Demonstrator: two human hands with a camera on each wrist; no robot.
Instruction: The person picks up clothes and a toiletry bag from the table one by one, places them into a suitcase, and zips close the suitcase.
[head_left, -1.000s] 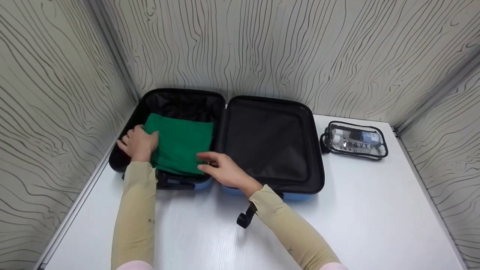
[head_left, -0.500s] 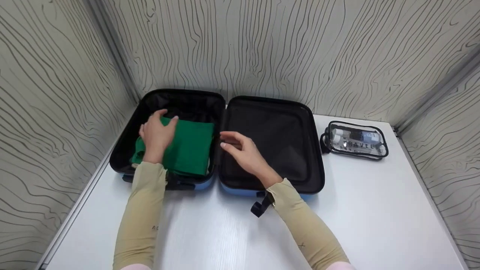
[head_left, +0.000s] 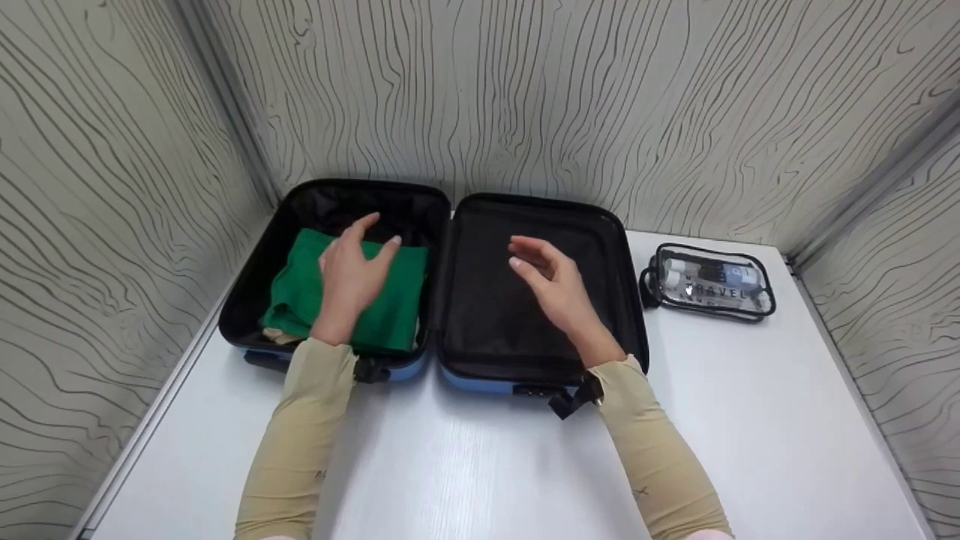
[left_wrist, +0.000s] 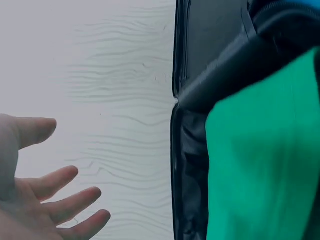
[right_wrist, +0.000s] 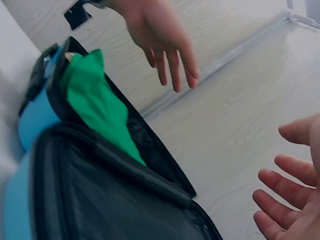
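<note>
The laying of the green cloth [head_left: 304, 274] looks finished, or close to it: it lies fairly flat in the left half of the spread suitcase [head_left: 487, 315], with a bit of beige fabric [head_left: 279, 337] showing under its near left corner. The suitcase stands along the back edge of the worktop [head_left: 757, 420], its left half towards the back left corner. As far as can be judged, what is left is the clear travel bag [head_left: 716, 285], which lies outside the suitcase near the worktop's back right corner, and the suitcase itself, whose two halves are not yet folded together. The hands are well apart and hold nothing: the left hand [head_left: 354, 274] is poised above the green cloth, thumb and fingers spread, and the right hand [head_left: 555, 289] hangs over the right half, fingers lightly bent and thumb free. Against the frame half a second ago, both hands have shifted to the right, the left one baring the cloth's left side and beige corner, the right one leaving the hinge side; cloth, suitcase and bag look much as they did.
</note>
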